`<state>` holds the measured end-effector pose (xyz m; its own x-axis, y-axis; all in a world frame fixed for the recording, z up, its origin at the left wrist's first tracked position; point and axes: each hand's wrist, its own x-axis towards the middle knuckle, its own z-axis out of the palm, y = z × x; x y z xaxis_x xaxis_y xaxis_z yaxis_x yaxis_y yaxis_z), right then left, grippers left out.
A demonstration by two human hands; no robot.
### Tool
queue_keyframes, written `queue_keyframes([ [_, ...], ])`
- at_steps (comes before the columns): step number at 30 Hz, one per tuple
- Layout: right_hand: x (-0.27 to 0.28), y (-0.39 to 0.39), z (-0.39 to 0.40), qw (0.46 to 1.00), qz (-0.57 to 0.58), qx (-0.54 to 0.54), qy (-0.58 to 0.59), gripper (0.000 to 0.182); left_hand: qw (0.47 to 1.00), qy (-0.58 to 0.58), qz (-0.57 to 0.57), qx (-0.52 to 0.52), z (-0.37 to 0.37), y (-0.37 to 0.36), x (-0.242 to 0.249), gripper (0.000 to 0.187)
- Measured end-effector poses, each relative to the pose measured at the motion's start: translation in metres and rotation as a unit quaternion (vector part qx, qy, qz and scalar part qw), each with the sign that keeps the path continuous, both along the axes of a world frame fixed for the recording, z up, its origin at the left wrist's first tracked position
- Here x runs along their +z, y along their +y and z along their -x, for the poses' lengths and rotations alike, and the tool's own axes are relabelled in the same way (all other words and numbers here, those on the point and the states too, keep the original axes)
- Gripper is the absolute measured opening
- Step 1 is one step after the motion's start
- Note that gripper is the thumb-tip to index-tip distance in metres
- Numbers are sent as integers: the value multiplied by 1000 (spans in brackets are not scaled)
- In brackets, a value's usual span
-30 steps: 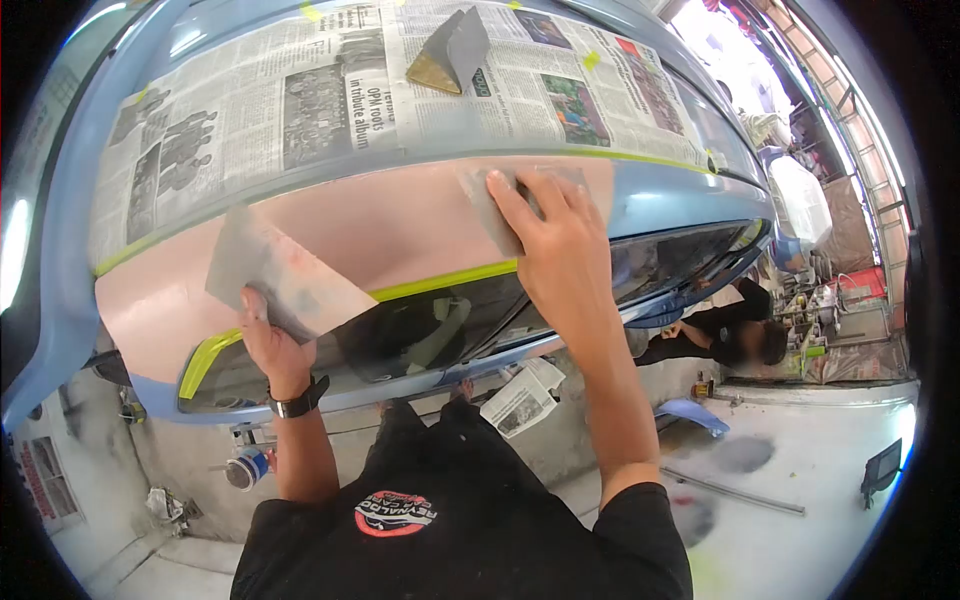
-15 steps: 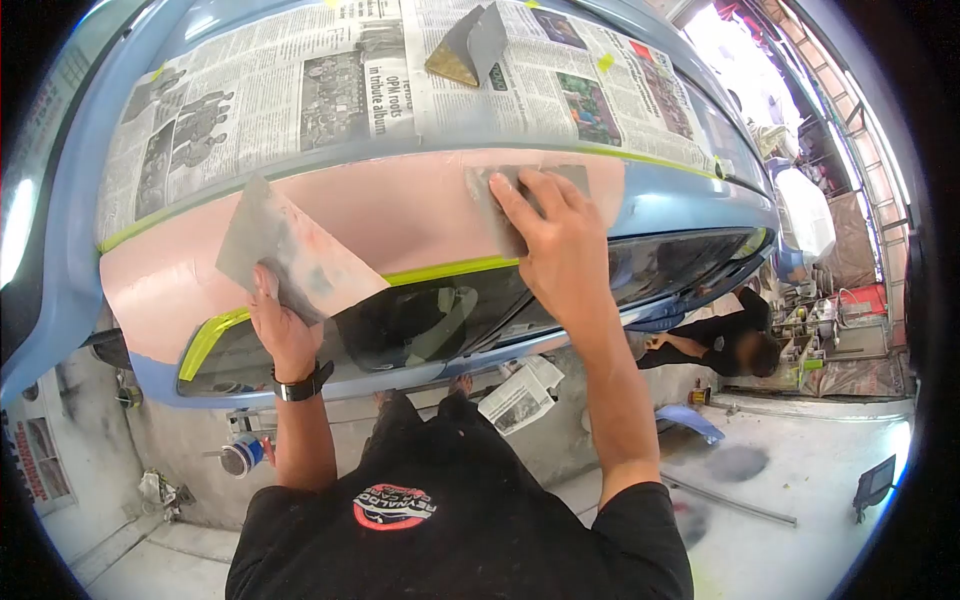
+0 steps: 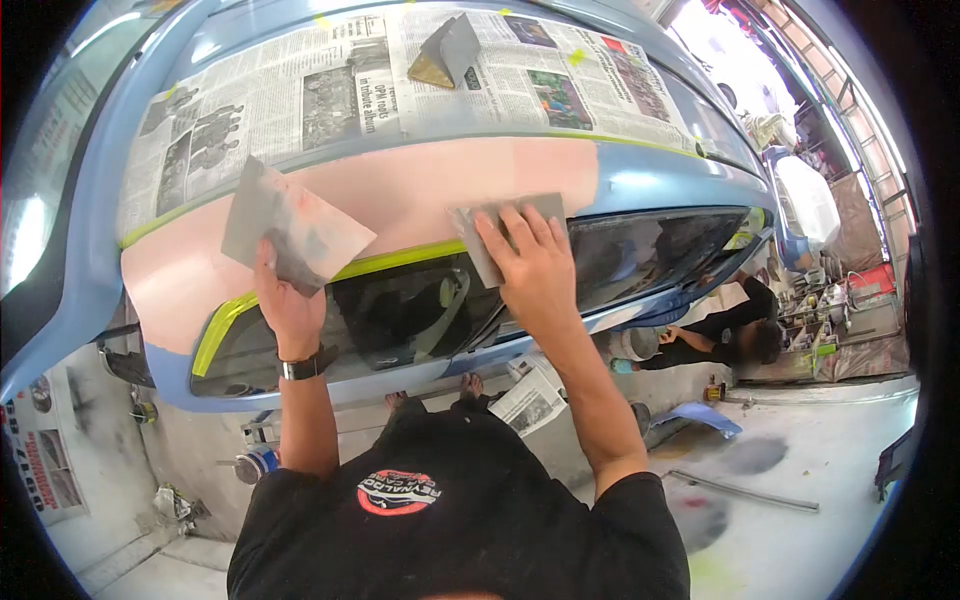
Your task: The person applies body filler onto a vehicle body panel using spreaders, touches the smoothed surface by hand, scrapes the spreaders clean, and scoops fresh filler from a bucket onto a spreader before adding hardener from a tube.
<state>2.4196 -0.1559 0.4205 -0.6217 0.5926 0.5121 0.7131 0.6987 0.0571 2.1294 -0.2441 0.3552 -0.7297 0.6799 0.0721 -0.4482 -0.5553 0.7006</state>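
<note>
My left hand (image 3: pixel 290 312), below the far-left window area, is closed on the lower corner of a thin plate (image 3: pixel 305 222) with grey, pale pink and reddish smears. The plate is held up in front of the car's side. My right hand (image 3: pixel 532 268) lies over a thin grey square putty spreader (image 3: pixel 478 258), fingers on its face and thumb out of sight. This spreader is at the lower edge of the smooth pink patch (image 3: pixel 400 203) on the blue car, just over the window. Yellow-green tape (image 3: pixel 405 260) lines the window top.
Taped newspaper (image 3: pixel 240 130) covers the surface above the patch, with a folded grey piece (image 3: pixel 445 55) on it. A paint can (image 3: pixel 257 463) stands below left. At right, a co-worker in black (image 3: pixel 735 325) is low beside a bucket (image 3: pixel 635 343). Newspaper (image 3: pixel 530 402) lies near my feet.
My right hand has moved down with the spreader, from the upper part of the pink patch to its lower edge by the window. The left hand keeps its plate raised. A bucket shows by the co-worker.
</note>
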Motion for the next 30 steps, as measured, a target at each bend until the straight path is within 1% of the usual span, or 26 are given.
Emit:
queue_keyframes([
  [1, 7, -4, -7, 999, 31, 2, 36, 53, 998, 56, 42, 10, 4, -3, 1, 63],
  [2, 16, -8, -16, 996, 61, 3, 72, 54, 977, 191, 94, 29, 3, -6, 0, 69],
  [3, 27, -13, -22, 990, 90, 6, 105, 55, 936, 317, 141, 64, 0, -10, 5, 77],
  [4, 41, -21, -25, 954, 172, 56, 238, 61, 834, 504, 195, 109, -16, -19, 19, 82],
  [5, 51, -31, -27, 908, 254, 62, 329, 61, 689, 666, 245, 147, -34, -27, 30, 88],
  [6, 58, -43, -28, 844, 333, 66, 415, 62, 706, 653, 253, 101, -54, -28, 37, 90],
  [7, 59, -48, -29, 833, 349, 95, 419, 63, 791, 568, 223, 38, -75, -23, 40, 75],
  [8, 59, -54, -30, 819, 366, 124, 424, 65, 936, 312, 138, -82, -101, -15, 46, 60],
  [9, 60, -60, -30, 805, 383, 152, 427, 66, 979, 120, 78, -148, -122, -10, 54, 47],
  [10, 70, -65, -26, 853, 334, 185, 355, 66, 981, 28, 50, -186, -136, -8, 62, 37],
  [11, 75, -68, -25, 892, 283, 215, 279, 67, 976, -12, 48, -214, -142, -8, 69, 36],
  [13, 66, -69, -34, 940, 230, 161, 196, 64, 965, -46, 35, -255, -143, -5, 76, 35],
  [15, 50, -57, -54, 974, 162, 111, 114, 61, 957, -69, 9, -281, -142, -3, 83, 34],
  [16, 47, -53, -69, 990, 109, 88, -7, 57, 955, -77, -10, -285, -141, -2, 86, 34],
  [17, 43, -53, -76, 990, 119, 73, 11, 56, 953, -84, -30, -290, -140, -2, 90, 34],
  [18, 46, -56, -78, 990, 128, 58, 27, 56, 953, -59, -42, -293, -140, -5, 98, 28],
  [19, 50, -55, -79, 989, 136, 44, 39, 55, 959, -13, -36, -281, -141, -1, 92, 26],
  [20, 58, -57, -83, 984, 126, 43, 115, 54, 962, 34, -27, -269, -141, 5, 78, 25],
  [21, 73, -61, -79, 992, 91, 23, 88, 55, 962, 83, -15, -260, -142, 7, 71, 24],
  [22, 87, -62, -76, 997, 54, 3, 63, 55, 964, 133, 3, -231, -152, 7, 79, 31],
  [23, 93, -61, -73, 999, 17, -17, 38, 55, 960, 166, 13, -224, -157, 6, 86, 31],
  [24, 94, -59, -71, 1000, -2, 5, 11, 49, 955, 200, 24, -217, -161, 4, 93, 32],
  [25, 91, -61, -70, 999, 15, 26, 21, 47, 949, 232, 34, -209, -164, 3, 96, 33],
  [27, 82, -63, -66, 995, 50, 74, 35, 42, 949, 233, 46, -206, -169, 5, 96, 30],
  [28, 76, -64, -63, 995, 36, 82, 42, 36, 950, 232, 54, -202, -170, 5, 95, 29],
  [30, 71, -71, -59, 993, 71, 86, 44, 42, 952, 195, 78, -222, -169, 11, 85, 30],
])
